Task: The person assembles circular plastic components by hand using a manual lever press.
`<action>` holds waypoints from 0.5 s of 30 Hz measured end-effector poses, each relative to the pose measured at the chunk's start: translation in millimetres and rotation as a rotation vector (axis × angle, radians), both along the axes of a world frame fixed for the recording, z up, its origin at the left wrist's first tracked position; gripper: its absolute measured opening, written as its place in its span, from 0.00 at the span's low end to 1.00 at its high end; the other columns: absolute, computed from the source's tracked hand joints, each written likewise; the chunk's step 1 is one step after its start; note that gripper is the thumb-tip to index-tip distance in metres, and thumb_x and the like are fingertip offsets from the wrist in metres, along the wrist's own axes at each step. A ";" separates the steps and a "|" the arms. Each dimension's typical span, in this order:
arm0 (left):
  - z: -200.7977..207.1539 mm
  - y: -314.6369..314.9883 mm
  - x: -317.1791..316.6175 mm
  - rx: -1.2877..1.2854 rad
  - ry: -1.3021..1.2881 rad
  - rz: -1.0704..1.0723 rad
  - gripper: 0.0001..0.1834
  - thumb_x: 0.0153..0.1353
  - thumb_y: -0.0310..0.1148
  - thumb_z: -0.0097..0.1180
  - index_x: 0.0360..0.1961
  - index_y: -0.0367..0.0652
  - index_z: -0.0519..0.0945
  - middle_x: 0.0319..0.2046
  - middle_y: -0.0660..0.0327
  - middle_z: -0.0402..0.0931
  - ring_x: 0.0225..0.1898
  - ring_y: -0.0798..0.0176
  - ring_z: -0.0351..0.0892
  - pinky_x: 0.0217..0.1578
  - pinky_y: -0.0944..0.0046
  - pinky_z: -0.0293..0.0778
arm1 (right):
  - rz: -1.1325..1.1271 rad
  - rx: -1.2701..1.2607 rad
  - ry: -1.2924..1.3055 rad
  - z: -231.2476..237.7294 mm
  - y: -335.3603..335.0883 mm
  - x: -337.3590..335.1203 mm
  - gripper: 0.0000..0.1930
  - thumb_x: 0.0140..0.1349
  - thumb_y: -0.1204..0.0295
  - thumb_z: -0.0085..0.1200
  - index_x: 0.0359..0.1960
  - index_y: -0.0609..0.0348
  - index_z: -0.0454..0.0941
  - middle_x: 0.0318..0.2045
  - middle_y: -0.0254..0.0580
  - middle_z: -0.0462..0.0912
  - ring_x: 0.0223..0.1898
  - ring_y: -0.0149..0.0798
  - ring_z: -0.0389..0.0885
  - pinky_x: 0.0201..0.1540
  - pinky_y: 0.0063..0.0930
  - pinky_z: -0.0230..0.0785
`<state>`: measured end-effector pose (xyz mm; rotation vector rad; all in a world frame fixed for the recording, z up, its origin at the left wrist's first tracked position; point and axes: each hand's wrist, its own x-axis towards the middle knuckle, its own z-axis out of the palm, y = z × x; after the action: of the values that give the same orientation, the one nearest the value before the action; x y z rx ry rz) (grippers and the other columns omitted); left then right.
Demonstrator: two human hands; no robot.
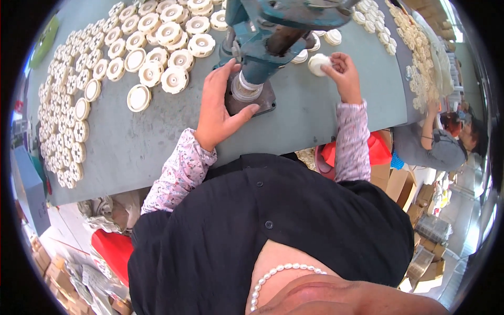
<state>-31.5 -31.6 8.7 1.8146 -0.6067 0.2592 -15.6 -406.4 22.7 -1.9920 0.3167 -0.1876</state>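
A blue-green metal press (262,47) stands on the grey table, with a whitish round piece (245,90) under its head. My left hand (219,107) is open at the left of that piece, thumb spread along its near side and fingertips by the press; whether it touches is hard to tell. To the right of the press, my right hand (344,73) pinches a round white cap (318,65) between thumb and fingers, just above the table. A few similar white caps (300,56) lie beyond it, partly behind the press.
Cream-coloured round wheel-like parts (174,79) cover the table's left and far left. More small round parts (370,18) lie at the far right. Another person (446,147) sits at the right. Cardboard boxes (401,186) stand below the table's right edge.
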 end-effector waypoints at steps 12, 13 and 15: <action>-16.8 -9.7 15.5 0.072 -0.063 -0.023 0.47 0.45 0.48 0.82 0.66 0.40 0.78 0.64 0.53 0.77 0.73 0.44 0.67 0.71 0.45 0.61 | 0.668 -0.637 -0.903 11.2 150.5 -42.5 0.20 0.54 0.81 0.67 0.51 0.57 0.86 0.48 0.42 0.86 0.44 0.45 0.88 0.46 0.36 0.83; -17.5 -10.2 20.0 0.013 -0.048 -0.018 0.43 0.47 0.47 0.82 0.64 0.43 0.80 0.63 0.56 0.79 0.72 0.45 0.67 0.71 0.46 0.61 | 0.666 -0.610 -0.912 0.1 149.6 -38.4 0.20 0.55 0.80 0.67 0.51 0.56 0.87 0.48 0.43 0.85 0.43 0.44 0.88 0.47 0.36 0.83; -21.0 -8.4 21.7 0.018 -0.017 -0.013 0.42 0.46 0.47 0.82 0.64 0.45 0.81 0.63 0.58 0.79 0.73 0.45 0.67 0.72 0.45 0.60 | 0.671 -0.577 -0.916 -5.9 148.1 -36.8 0.20 0.55 0.79 0.67 0.51 0.55 0.87 0.49 0.43 0.85 0.43 0.44 0.88 0.47 0.35 0.83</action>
<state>-9.8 -39.9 -12.3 1.8270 -0.6342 0.2615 -52.4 -258.3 16.8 -2.1995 -1.0776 -0.7753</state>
